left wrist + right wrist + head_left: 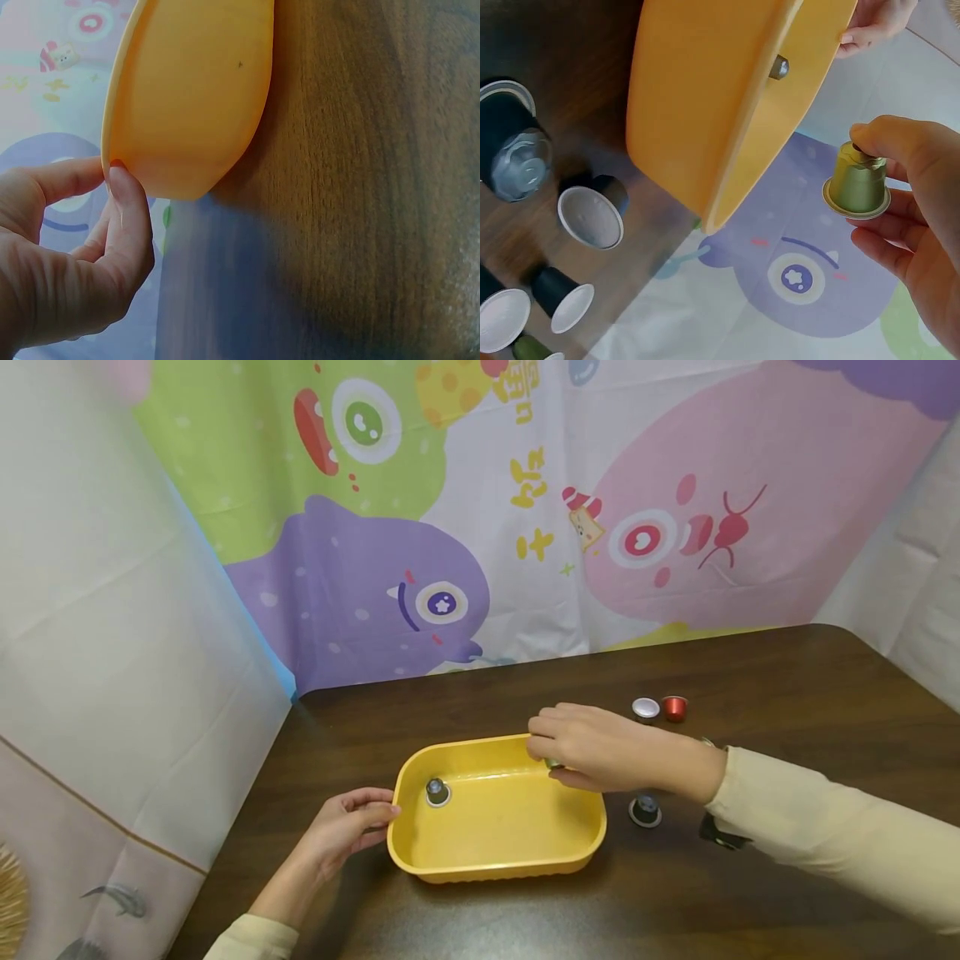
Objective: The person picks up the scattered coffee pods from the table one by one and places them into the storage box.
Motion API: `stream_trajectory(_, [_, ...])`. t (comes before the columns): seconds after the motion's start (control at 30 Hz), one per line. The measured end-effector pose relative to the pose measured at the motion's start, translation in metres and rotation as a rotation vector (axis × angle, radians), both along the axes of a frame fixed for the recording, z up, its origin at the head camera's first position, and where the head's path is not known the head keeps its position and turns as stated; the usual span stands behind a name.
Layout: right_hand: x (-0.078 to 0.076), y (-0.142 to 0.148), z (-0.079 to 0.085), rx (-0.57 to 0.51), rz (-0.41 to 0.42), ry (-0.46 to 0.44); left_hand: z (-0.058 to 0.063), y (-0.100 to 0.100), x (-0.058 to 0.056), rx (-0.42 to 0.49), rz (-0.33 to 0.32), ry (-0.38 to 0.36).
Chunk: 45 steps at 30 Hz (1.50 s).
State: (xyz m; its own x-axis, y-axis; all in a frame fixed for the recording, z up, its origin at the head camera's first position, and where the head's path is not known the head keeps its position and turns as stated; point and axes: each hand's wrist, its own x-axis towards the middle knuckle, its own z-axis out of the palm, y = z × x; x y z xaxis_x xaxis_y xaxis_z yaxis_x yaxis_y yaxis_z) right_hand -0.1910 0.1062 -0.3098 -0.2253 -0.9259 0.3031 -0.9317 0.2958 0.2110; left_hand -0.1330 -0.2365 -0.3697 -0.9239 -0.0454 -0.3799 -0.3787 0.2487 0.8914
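Observation:
A yellow plastic basin (498,864) with rounded corners stands on the dark wooden table. One dark coffee capsule (437,791) sits inside it, towards the left. My left hand (351,827) pinches the basin's left rim between thumb and fingers, which the left wrist view shows close up. Over the basin's far right corner is my right hand (592,747), holding a green-gold coffee capsule (859,180) by thumb and fingers. In the head view that capsule is mostly hidden behind the fingers.
Right of the basin lie a dark capsule (646,811), a capsule with its pale lid showing (645,708) and a red capsule (675,708). The right forearm partly covers others; several appear in the right wrist view. A cartoon-printed cloth (525,602) hangs behind the table.

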Motion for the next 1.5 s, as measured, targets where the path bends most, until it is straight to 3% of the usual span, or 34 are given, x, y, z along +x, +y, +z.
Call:
stream_trajectory(0.87, [-0.014,-0.037,0.004,0.057,0.023,-0.046,-0.004,0.0,0.0,0.008,-0.002,0.021])
stream_trajectory(1.5, [-0.033,-0.07,-0.001,0.071,0.049,-0.109,-0.004,0.0,0.0,0.001,0.012,0.018])
